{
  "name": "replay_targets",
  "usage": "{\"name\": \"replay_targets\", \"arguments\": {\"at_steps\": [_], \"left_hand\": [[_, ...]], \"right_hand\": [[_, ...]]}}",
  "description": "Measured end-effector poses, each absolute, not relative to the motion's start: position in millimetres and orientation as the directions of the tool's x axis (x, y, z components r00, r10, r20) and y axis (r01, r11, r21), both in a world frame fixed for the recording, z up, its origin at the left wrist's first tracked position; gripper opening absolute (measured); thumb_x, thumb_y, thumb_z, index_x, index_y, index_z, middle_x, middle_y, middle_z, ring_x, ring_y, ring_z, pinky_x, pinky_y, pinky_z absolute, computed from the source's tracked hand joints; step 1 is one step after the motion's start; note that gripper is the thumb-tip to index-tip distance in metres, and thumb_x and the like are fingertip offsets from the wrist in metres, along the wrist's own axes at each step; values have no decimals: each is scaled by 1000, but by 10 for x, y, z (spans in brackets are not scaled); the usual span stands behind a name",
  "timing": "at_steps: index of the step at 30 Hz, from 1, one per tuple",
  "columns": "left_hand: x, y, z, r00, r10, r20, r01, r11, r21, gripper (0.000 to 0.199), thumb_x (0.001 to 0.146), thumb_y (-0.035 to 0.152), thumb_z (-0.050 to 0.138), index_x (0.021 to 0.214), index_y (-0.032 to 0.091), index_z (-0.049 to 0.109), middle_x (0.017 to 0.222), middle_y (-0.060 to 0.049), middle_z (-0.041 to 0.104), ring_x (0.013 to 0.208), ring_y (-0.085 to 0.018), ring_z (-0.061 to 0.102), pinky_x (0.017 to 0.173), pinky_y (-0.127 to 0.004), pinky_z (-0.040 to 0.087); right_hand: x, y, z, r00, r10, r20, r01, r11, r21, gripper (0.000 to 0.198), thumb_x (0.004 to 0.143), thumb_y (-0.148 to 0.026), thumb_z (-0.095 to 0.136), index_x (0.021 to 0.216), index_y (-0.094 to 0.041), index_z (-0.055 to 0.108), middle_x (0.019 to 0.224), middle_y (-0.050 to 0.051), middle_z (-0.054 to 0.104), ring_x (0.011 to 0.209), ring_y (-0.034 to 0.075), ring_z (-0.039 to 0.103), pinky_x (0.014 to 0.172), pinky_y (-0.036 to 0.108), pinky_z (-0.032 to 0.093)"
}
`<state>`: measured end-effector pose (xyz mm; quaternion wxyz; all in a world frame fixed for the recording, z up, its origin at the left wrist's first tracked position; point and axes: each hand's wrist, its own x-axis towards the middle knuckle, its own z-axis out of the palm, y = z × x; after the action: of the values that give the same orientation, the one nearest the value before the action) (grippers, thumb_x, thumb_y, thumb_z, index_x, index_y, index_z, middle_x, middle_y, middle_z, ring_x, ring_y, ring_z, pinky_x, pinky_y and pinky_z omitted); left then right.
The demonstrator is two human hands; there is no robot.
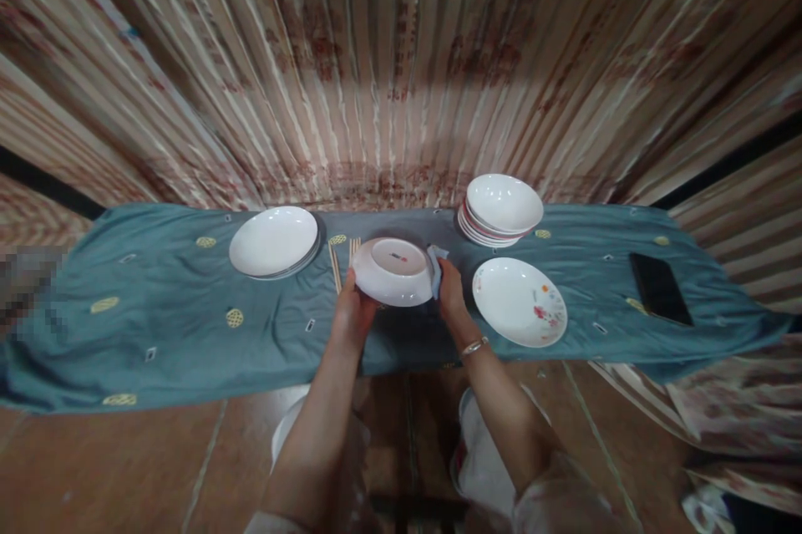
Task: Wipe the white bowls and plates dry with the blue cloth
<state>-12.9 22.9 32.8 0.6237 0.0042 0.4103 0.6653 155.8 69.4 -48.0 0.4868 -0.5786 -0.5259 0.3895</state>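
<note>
A white plate is held up over the cloth-covered table, tilted so its underside and foot ring face me. My left hand grips its left edge, fingers closed on the rim. My right hand is closed on a light blue cloth, pressed against the plate's right edge. Behind my left hand lie several wooden chopsticks, partly hidden by the plate. To the right of my right hand, a white plate with a flower print lies face up.
Stacked white plates stand at the left. A stack of white bowls is at the back right, and a black flat tablet-like object lies farther right. The teal tablecloth drapes over the front edge; a pleated curtain hangs behind.
</note>
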Motion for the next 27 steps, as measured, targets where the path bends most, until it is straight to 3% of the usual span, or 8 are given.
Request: {"name": "replay_targets", "arguments": {"at_steps": [2,4,9,12,17,21,27], "left_hand": [[-134,238,306,-236,826,-512,-828,105,551,46,101,27,37,144,17,49,126,-11,69,125,-22,60,103,-32,49],[-133,250,299,-245,818,-520,-833,97,545,46,101,27,36,144,17,49,127,-11,69,125,-22,60,104,-33,49],[-124,269,325,-252,814,-524,-849,73,523,46,102,26,35,144,16,49,130,-11,67,129,-21,56,106,-32,47],[-129,265,348,-244,805,-540,-854,85,512,46,102,27,34,143,14,49,131,-12,66,129,-20,56,105,-30,48],[-129,246,382,-228,790,-569,-854,117,506,46,101,30,35,142,15,50,124,-12,70,127,-22,58,106,-33,48],[-108,225,403,-203,811,-549,-861,120,495,46,102,32,33,141,15,51,122,-12,71,127,-22,58,108,-34,46],[-73,206,428,-178,830,-529,-865,125,487,48,102,32,32,142,12,49,125,-12,69,125,-21,59,107,-33,47]], "right_hand": [[1485,579,-468,273,961,44,236,-22,-972,46,91,-46,34,96,-14,66,95,13,70,98,26,61,92,44,47],[1388,469,-450,300,953,37,223,-33,-974,48,93,-46,33,105,-12,65,104,16,70,107,28,61,98,48,45],[1132,235,-430,309,937,162,220,95,-971,59,98,-48,31,139,-8,44,140,22,52,133,28,47,114,56,35],[1055,122,-426,222,921,320,368,225,-902,62,100,-46,28,147,-6,30,150,25,39,141,28,38,116,58,32],[1035,-2,-367,4,843,537,625,417,-660,57,102,-33,29,153,-10,19,157,25,26,150,30,20,115,65,30],[1009,-39,-271,-148,784,603,693,517,-502,65,100,-28,36,157,-17,5,161,21,20,152,32,15,114,65,32],[958,-41,-178,-247,747,617,693,581,-426,68,99,-23,37,157,-16,3,161,20,20,152,31,15,117,61,30]]}}
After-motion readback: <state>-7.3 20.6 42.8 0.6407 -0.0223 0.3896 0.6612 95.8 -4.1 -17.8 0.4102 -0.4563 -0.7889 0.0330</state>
